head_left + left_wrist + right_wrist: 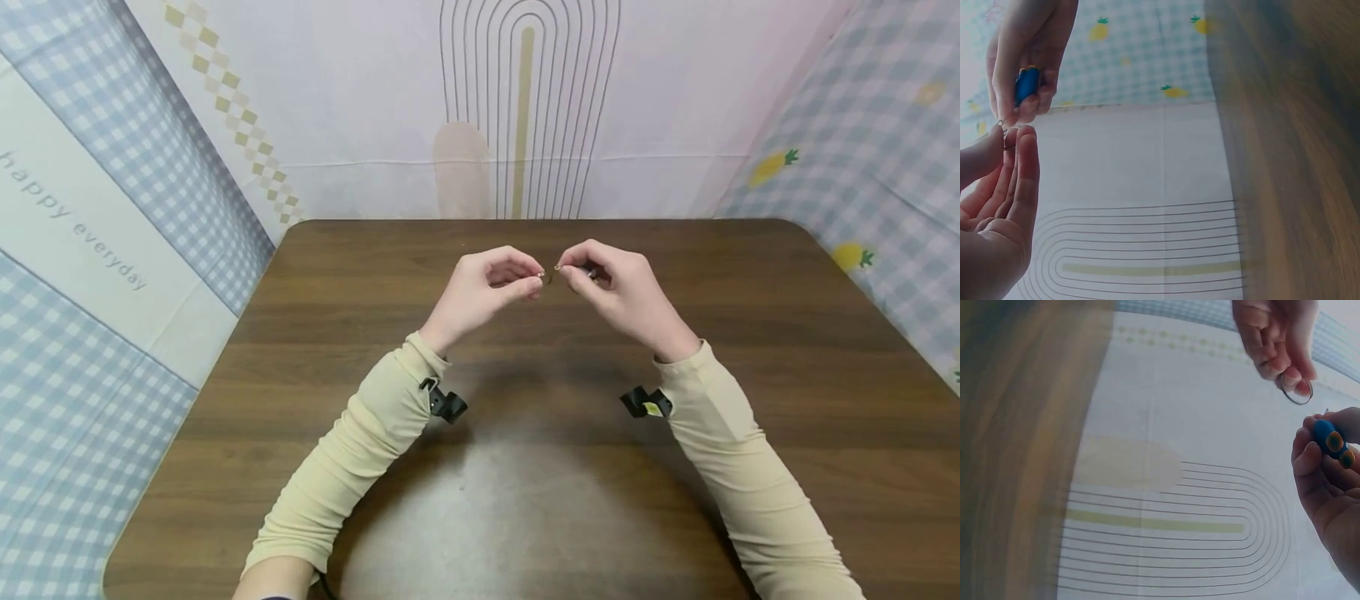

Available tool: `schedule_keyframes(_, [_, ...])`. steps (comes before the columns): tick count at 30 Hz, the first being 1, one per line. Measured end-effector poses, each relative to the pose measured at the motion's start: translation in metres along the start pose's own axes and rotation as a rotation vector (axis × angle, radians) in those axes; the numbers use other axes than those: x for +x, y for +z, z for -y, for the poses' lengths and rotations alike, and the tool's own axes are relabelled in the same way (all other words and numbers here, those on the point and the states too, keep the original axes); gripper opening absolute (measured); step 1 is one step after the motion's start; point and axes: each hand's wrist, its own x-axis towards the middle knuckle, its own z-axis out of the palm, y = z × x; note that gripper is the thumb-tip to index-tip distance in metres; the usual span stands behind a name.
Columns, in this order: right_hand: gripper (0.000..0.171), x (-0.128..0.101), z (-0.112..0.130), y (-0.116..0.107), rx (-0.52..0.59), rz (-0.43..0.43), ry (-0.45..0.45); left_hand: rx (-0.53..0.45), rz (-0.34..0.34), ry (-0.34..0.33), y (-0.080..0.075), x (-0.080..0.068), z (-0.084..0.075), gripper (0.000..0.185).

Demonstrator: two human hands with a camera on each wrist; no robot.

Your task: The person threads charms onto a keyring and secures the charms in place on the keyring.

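Note:
Over the table, my left hand (486,287) pinches a thin metal ring (1300,403) between thumb and fingertips. The ring hangs out past the fingertips in the right wrist view. Facing it, my right hand (622,287) holds a small blue trinket (1324,432) with orange-rimmed green spots, partly covered by the curled fingers. The trinket (1026,86) also shows in the left wrist view. A tiny metal loop (1001,122) pokes out at the right fingertips. In the head view a small gap separates the two hands; whether the loop and ring touch I cannot tell.
Beneath both hands lies a brown wood-grain table (540,500). A white patterned cloth (360,100) hangs behind its far edge, with checked cloth (885,133) at the right and left. Black wrist cameras (447,404) sit on both cream sleeves (367,442).

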Motion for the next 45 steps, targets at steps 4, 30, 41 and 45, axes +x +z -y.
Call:
schedule_keyframes(4, [0.002, 0.002, 0.008, 0.003, 0.036, -0.021, 0.006, -0.04, -0.031, -0.007, -0.001, -0.003, -0.002, 0.015])
schedule_keyframes(30, [0.007, -0.004, 0.016, 0.018, -0.024, -0.066, -0.139, 0.121, -0.13, 0.079, -0.001, -0.02, -0.003, 0.009])
schedule_keyframes(41, [0.01, -0.006, 0.016, 0.015, -0.065, -0.051, -0.198, 0.189, -0.14, 0.114, 0.001, -0.021, -0.005, 0.008])
schedule_keyframes(45, [0.011, -0.006, 0.016, 0.016, -0.069, -0.029, -0.217, 0.195, -0.148, 0.113, 0.002, -0.021, -0.006, 0.008])
